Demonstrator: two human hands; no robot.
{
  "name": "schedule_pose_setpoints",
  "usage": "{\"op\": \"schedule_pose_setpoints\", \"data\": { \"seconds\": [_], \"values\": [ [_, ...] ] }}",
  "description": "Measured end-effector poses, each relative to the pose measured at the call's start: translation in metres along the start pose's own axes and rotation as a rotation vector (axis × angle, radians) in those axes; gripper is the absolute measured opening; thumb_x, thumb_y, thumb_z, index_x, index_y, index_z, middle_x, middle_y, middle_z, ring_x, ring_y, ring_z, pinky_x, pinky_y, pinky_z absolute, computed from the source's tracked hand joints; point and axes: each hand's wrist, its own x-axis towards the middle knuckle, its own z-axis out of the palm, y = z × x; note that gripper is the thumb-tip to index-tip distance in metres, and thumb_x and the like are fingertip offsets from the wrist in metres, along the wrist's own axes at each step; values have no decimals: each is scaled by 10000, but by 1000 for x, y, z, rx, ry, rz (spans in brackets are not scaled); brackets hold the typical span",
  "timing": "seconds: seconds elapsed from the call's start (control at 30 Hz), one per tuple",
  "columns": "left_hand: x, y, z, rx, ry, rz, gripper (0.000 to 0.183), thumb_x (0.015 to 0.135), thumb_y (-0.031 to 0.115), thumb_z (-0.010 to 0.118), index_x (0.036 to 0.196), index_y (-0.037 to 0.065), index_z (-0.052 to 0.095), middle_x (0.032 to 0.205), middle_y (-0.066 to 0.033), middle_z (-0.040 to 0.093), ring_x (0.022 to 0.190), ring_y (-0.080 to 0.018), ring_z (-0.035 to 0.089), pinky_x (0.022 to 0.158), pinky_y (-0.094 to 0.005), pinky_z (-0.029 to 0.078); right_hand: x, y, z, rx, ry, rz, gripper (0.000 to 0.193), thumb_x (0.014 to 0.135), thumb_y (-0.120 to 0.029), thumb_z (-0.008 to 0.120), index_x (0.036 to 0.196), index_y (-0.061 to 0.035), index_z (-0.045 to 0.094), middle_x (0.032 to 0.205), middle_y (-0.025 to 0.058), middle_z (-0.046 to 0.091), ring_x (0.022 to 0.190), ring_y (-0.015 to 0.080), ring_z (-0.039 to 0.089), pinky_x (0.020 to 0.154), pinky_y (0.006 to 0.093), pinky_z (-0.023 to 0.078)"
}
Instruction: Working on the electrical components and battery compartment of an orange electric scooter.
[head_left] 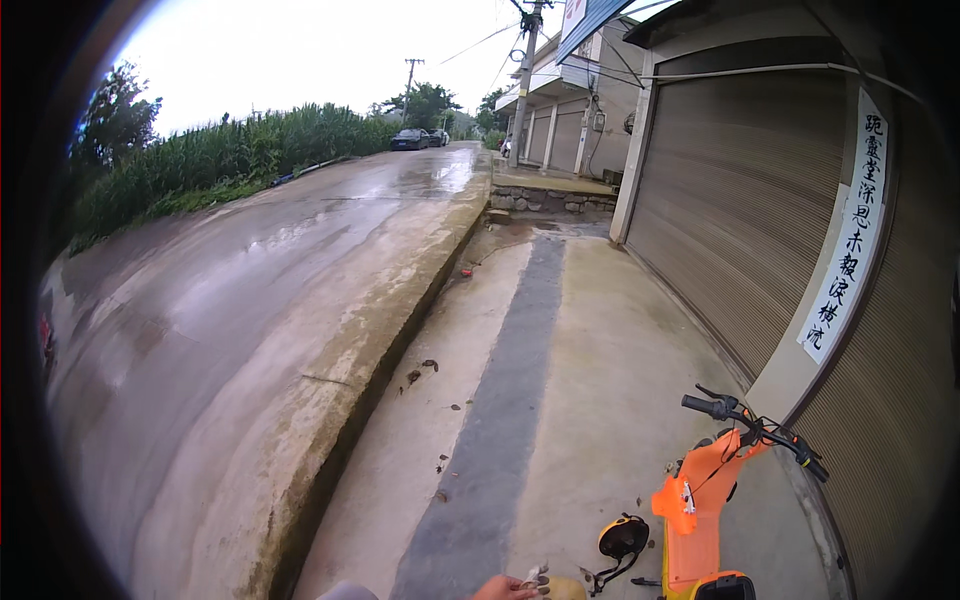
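At 9 o'clock we log a wet road (pixel 250 300) edged by a concrete curb (pixel 370 370). At 6 o'clock, on the lower rim, one hand (pixel 505 589) of ours shows; which hand we cannot tell, nor whether its grip is closed. Just beside it lies a small pale object (pixel 545 583), cut off by the frame. At 5 o'clock an orange scooter (pixel 700 510) is parked against the shuttered door (pixel 740 200), presumably clear of traffic, with a helmet (pixel 622 538) beside it.
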Motion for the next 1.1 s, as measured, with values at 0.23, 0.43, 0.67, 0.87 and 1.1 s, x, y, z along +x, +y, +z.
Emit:
{"op": "schedule_pose_setpoints", "data": {
  "seconds": [0.23,0.43,0.67,0.87,1.1],
  "values": [
    [0,11,23,-41,-121,253,418,992,350,574,823,-13,694,731,-108,683,672,-180,657,652,-372,521,-11,-5,24,-48,-151,-137,495,974,-452,618,1292,-73,619,1096,51,663,782,120,642,666,247,541],
    [2,3,31,241,-274,241,444,974,388,535,876,-21,678,799,-138,695,724,-298,657,713,-422,512,-21,10,3,-142,-97,-43,423,980,-439,611,1171,-70,689,948,35,696,823,166,659,708,291,539],
    [-16,37,41,549,-270,413,439,943,391,524,852,-10,678,859,-211,699,793,-426,669,714,-495,532,3,47,-11,-818,26,-354,443,953,-381,588,1221,-31,628,1052,231,676,949,396,651,843,444,533],
    [-28,66,33,816,-109,358,342,925,345,554,918,26,676,826,-217,704,776,-404,695,681,-524,550,14,50,-12,-931,88,-136,518,953,-408,557,1314,-36,553,1173,274,625,1039,429,615,905,487,506],
    [-26,69,55,891,-113,507,277,921,236,557,983,1,688,759,-178,678,684,-345,673,608,-469,536,27,61,-3,-830,195,-354,497,958,-398,546,1298,-36,558,1149,271,630,1042,434,611,906,490,507]
  ]
}}
